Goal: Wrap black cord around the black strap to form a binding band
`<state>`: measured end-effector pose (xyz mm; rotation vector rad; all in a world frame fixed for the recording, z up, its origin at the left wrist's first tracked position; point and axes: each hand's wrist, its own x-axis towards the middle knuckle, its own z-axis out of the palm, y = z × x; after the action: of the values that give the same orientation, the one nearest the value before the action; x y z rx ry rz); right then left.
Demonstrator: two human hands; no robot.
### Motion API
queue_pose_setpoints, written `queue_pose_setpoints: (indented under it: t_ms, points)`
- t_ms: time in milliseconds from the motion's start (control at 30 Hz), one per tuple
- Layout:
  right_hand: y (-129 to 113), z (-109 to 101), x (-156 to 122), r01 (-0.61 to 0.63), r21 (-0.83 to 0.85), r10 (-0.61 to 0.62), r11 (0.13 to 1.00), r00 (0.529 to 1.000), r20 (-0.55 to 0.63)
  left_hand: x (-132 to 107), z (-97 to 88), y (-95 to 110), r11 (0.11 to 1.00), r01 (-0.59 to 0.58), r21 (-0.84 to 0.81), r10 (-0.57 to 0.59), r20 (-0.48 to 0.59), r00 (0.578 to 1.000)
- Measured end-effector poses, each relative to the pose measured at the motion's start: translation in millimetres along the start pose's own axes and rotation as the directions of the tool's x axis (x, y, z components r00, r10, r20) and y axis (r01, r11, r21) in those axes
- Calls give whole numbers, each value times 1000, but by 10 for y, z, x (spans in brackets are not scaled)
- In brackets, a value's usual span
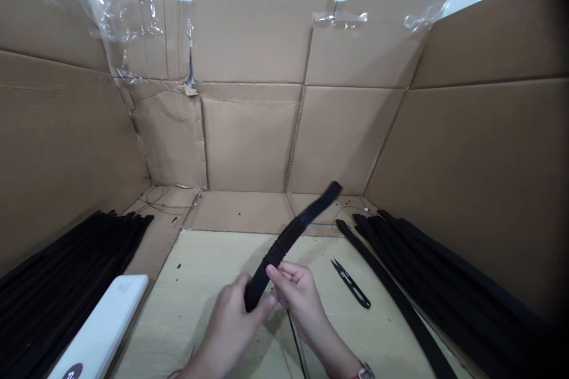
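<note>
A long black fabric strip point(299, 228) is held up in the middle, slanting away to the upper right, with gathered ridges partway along it. Its lower end is gripped by my left hand point(231, 317), thumb and fingers around it. My right hand point(297, 290) pinches the strip's edge just below the ridges. Under my right hand hangs a thin dark cord point(295, 340); its upper end is hidden by the fingers. Black thread snips point(351, 284) lie on the board to the right, apart from both hands.
Black strips lie piled at left point(84, 260) and right point(427, 254), with a single strip point(391, 290) beside the right pile. A white device point(104, 323) rests at the left. Cardboard walls point(253, 142) enclose the pale board point(200, 254). Loose thread point(160, 204) lies at the back left.
</note>
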<state>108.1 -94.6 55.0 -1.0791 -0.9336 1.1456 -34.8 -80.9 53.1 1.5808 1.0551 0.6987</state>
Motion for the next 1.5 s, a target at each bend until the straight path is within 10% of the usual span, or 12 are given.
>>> queue_pose_setpoints:
  t_ms: [100, 200, 333, 400, 500, 600, 733, 833, 1000, 1167, 1367, 1500]
  points:
    - [-6, 0, -4, 12, -9, -12, 1000, 1000, -18, -2, -37, 58, 974, -119, 195, 155, -184, 970]
    - [-66, 22, -90, -58, 86, 45, 995, 990, 137, -7, -113, 62, 957, 134, -256, -71, 243, 967]
    - [-105, 56, -151, -113, 142, 79, 983, 971, 226, 5, -49, -4, 673, 602, -430, 28, 829, 559]
    - [-82, 57, -113, -61, 77, 47, 995, 985, 166, 10, 34, -20, 674, 603, -427, -61, 781, 622]
    - [-29, 43, -33, 38, 2, -38, 999, 997, 61, 3, 93, 6, 888, 238, -393, -159, 223, 962]
    - [-22, 29, -34, -8, 53, 3, 999, 995, 96, -19, 10, 72, 953, 45, -301, -29, 59, 998]
    - [-98, 35, -142, -122, 176, 73, 977, 962, 264, -40, -148, 103, 709, 546, -447, -49, 741, 670]
    - [-135, 55, -171, -98, 145, 54, 985, 958, 280, -19, -108, 52, 647, 660, -382, -14, 860, 511]
    - [-79, 82, -75, 22, -14, -20, 1000, 991, 135, 12, 102, 9, 782, 327, -531, -238, 231, 943]
    - [-69, 66, -73, -14, 21, 10, 1000, 983, 183, 23, 111, 15, 818, 132, -559, -46, 164, 985]
    - [-112, 78, -191, -152, 177, 87, 973, 941, 328, 67, 134, -224, 246, 648, -720, 433, 680, 591]
    - [-78, 96, -169, -70, 45, 51, 997, 945, 323, 53, 172, -324, 204, 772, -602, 369, 778, 509]
